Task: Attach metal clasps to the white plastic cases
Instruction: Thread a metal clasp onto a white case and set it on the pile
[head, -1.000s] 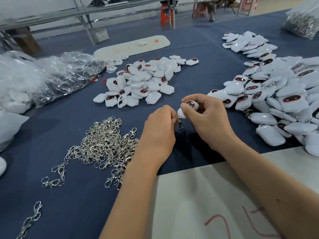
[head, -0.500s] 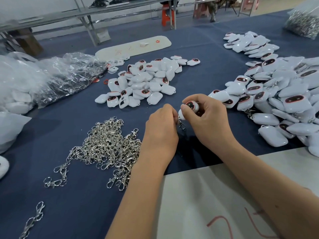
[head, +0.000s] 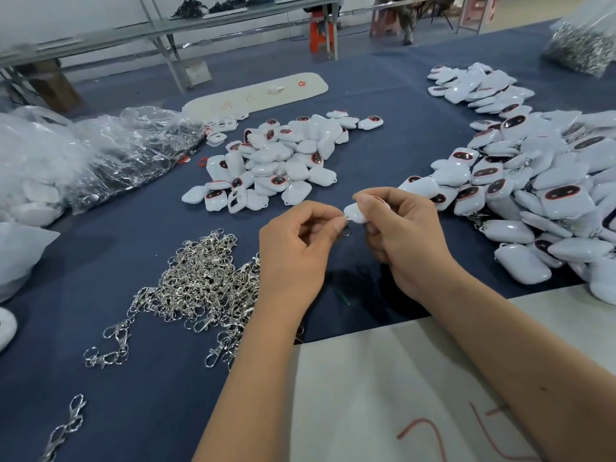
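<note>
In the head view, near the centre of the frame, the right hand [head: 405, 243] curls its fingers and thumb round a smooth, rounded white plastic case [head: 356, 213], held just above the dark blue cloth-covered table [head: 383, 155]. The left hand [head: 295, 258] meets it from the left, its fingertips pinched on a thin metal clasp [head: 346, 231] at the case's lower left corner; only a small ring of the clasp shows below the fingers, so whether it is hooked on cannot be told.

Lower left of centre lies a tangled heap of shiny silver clasps [head: 203, 285], with a few loose ones trailing toward the bottom left corner. Above the hands sits a small pile of glossy white cases [head: 280, 161], some showing dark oval faces rimmed in red. A much larger heap of cases [head: 540, 181] fills the right side, reaching close to the right wrist. Crinkled clear plastic bags [head: 100, 155] crowd the left edge. A pale sheet [head: 383, 388] with red marks covers the bottom right, under the right forearm. Bare blue cloth lies between the hands and the small pile.
</note>
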Demonstrator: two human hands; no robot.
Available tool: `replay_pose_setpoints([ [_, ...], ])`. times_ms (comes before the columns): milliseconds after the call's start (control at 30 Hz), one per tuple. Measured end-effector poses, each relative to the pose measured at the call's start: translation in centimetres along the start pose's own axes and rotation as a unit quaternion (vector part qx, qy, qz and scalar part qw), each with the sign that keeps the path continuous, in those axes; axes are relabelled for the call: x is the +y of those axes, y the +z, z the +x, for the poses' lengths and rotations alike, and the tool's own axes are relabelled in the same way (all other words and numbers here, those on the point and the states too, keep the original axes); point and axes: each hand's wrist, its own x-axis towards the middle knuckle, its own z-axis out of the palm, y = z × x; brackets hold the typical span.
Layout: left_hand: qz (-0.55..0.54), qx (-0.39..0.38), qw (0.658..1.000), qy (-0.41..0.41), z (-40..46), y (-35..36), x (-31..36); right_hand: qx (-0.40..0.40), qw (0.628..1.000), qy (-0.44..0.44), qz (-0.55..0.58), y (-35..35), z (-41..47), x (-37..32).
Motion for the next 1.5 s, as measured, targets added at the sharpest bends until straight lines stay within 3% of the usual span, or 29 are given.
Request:
replay_pose_setpoints([
  [267, 0.009, 0.005, 1.0, -0.008, 0.0, -0.2, 0.1, -0.034, 0.999, 0.017, 0.019, 0.0, -0.2, -0.2],
  [433, 0.114, -0.038, 0.993, 0.011, 0.0, -0.7, -0.1, -0.005, 0.993, -0.078, -0.09, 0.3, -0.7, 0.1],
  [500, 0.178, -0.042, 0.983, 0.033, 0.1, -0.8, 0.0, 0.005, 0.968, -0.165, -0.19, 0.4, -1.0, -0.1],
  [600, 0.294, -0.044, 0.954, 0.051, 0.3, -0.6, 0.7, -0.01, 0.899, -0.294, -0.324, 0.6, -1.4, -0.1],
  [700, 0.378, -0.043, 0.924, 0.039, 0.3, -0.2, 1.4, -0.029, 0.841, -0.36, -0.403, 0.9, -1.7, 0.2],
  [767, 0.367, -0.032, 0.93, 0.019, 0.4, 0.0, 1.3, -0.016, 0.863, -0.343, -0.369, 0.9, -1.5, 0.4],
  [833, 0.251, 0.001, 0.968, -0.008, 0.4, -0.1, 1.0, -0.006, 0.935, -0.25, -0.25, 0.6, -1.2, 0.4],
  [900, 0.111, 0.037, 0.993, -0.024, 0.2, -0.2, 0.9, -0.019, 0.984, -0.141, -0.108, 0.4, -0.8, 0.2],
  [1000, -0.063, 0.026, 0.994, -0.089, 0.2, 0.2, 0.5, -0.046, 0.997, -0.054, 0.018, 0.2, -0.3, 0.0],
  [1200, -0.274, 0.06, 0.939, -0.197, 0.2, 0.7, 0.9, -0.086, 0.994, -0.019, 0.067, -0.3, 0.2, 0.2],
  [1333, -0.246, 0.1, 0.948, -0.176, 0.5, 0.5, 0.6, -0.104, 0.993, -0.022, 0.049, -0.2, -0.1, 0.2],
  [1433, -0.078, 0.119, 0.986, -0.084, 0.6, 0.3, 0.2, -0.097, 0.994, -0.018, 0.046, -0.3, 0.0, 0.3],
  [1500, 0.036, 0.107, 0.993, -0.017, 0.5, 0.0, 0.1, -0.098, 0.994, -0.017, 0.045, -0.3, 0.0, 0.3],
])
